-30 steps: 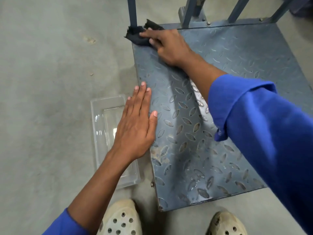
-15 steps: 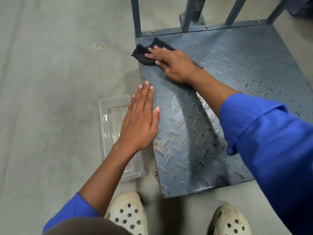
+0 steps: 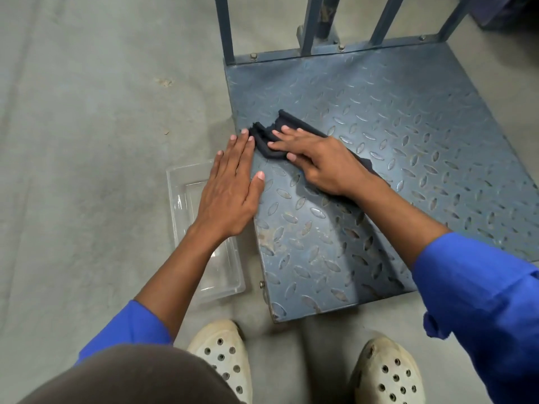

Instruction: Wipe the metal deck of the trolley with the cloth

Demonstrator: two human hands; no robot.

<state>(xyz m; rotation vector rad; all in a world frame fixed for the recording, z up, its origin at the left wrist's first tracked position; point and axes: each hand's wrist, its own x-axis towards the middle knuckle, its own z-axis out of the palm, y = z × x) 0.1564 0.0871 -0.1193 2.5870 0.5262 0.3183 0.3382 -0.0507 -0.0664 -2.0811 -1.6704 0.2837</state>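
Note:
The trolley's blue-grey checker-plate deck (image 3: pixel 393 126) lies on the floor in front of me. A black cloth (image 3: pixel 269 135) sits bunched near the deck's left edge. My right hand (image 3: pixel 320 164) presses flat on the cloth, fingers pointing left, with part of the cloth hidden under the palm. My left hand (image 3: pixel 230 188) rests flat on the deck's left edge, fingers spread and holding nothing, its fingertips almost touching the cloth.
A clear plastic tray (image 3: pixel 186 199) lies on the concrete floor just left of the deck, partly under my left wrist. Blue upright bars (image 3: pixel 224 27) rise from the deck's far edge. My two cream clogs (image 3: pixel 224 357) stand at the deck's near edge.
My right hand has dragged the cloth from the far left corner back toward me along the left edge. The left hand has stayed flat on that edge.

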